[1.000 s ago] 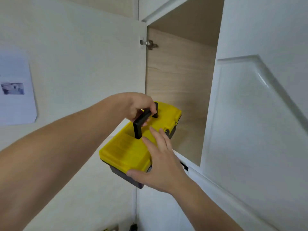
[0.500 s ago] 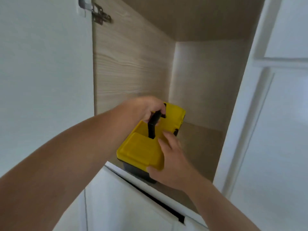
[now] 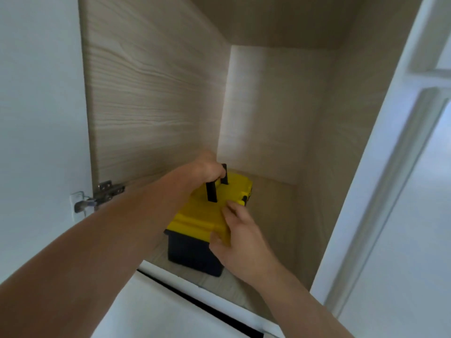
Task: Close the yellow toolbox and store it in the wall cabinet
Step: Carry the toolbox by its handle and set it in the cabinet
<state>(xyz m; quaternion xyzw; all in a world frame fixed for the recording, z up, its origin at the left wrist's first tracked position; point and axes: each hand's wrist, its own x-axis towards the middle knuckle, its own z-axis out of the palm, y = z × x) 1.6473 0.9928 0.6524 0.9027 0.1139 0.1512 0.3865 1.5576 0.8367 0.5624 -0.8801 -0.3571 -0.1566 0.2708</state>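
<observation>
The yellow toolbox, lid down on its dark base, sits inside the open wall cabinet on the cabinet floor near the front left. My left hand is shut on the black carry handle on top of the lid. My right hand presses against the near right corner of the toolbox, fingers on the lid and thumb at its edge. The cabinet has light wood-grain walls and a pale back panel.
The left cabinet door stands open with a metal hinge at its edge. The white right door is open at the right. A white cabinet front lies below the opening. Floor space remains behind and right of the toolbox.
The toolbox has moved from the cabinet's front edge deeper onto the cabinet floor. Both hands went in with it, and my view has come closer to the opening.
</observation>
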